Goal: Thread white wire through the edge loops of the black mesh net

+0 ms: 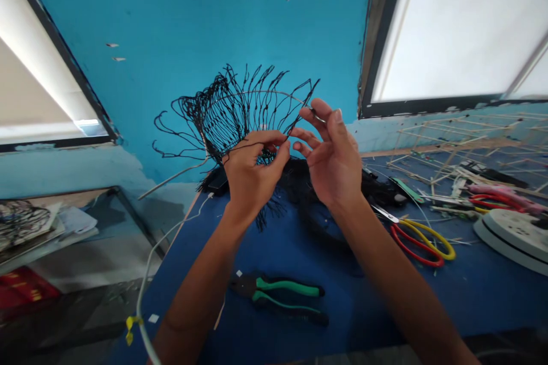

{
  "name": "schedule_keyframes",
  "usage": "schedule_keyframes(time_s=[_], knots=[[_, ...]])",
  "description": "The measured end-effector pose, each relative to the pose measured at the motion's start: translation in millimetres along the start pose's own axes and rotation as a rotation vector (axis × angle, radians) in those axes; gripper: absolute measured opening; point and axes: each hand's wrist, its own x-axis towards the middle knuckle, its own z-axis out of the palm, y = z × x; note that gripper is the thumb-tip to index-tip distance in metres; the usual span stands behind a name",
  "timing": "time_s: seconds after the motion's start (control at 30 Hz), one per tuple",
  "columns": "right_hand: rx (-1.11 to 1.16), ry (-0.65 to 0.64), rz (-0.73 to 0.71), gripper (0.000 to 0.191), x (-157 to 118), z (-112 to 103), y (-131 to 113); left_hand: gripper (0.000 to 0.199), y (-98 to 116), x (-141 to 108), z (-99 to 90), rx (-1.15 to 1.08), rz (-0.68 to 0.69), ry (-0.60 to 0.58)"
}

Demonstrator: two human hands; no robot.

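A black knotted net (226,108) hangs on a thin metal wire hoop (261,92), held up above the blue table. The hoop's straight end sticks out to the lower left. My left hand (254,171) pinches strands of the net at its lower right edge, between thumb and fingers. Just to the right, my right hand (334,154) has the end of the wire between thumb and index finger, its other fingers loosely curled beside the net's edge. Loose net loops fan out at the left and along the top.
On the blue table (355,319) lie green-handled pliers (282,293), scissors (415,236) with red and yellow handles, and black material (317,222). A white round object (514,236) and thin stick frames (449,148) are at right. A pale cable (148,274) runs down the left.
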Motion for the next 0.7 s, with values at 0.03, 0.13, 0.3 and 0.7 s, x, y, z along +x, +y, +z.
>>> schedule_keyframes(time_s=[0.03,0.13,0.3,0.7], knots=[[0.010,-0.008,-0.003,0.035,0.0,-0.1,0.2,0.006,-0.5,-0.7,0.2,-0.005,-0.002,0.012],[0.002,-0.007,-0.034,0.036,-0.4,0.9,0.4,0.005,-0.4,-3.0,2.5,-0.027,0.010,0.063],[-0.008,0.005,-0.115,0.035,-2.3,4.1,0.9,0.008,4.9,-2.1,4.8,-0.160,-0.124,0.093],[-0.365,0.178,-0.267,0.032,-5.9,-4.2,13.9,0.027,-7.2,14.4,-37.3,-0.260,-0.651,-0.761]])
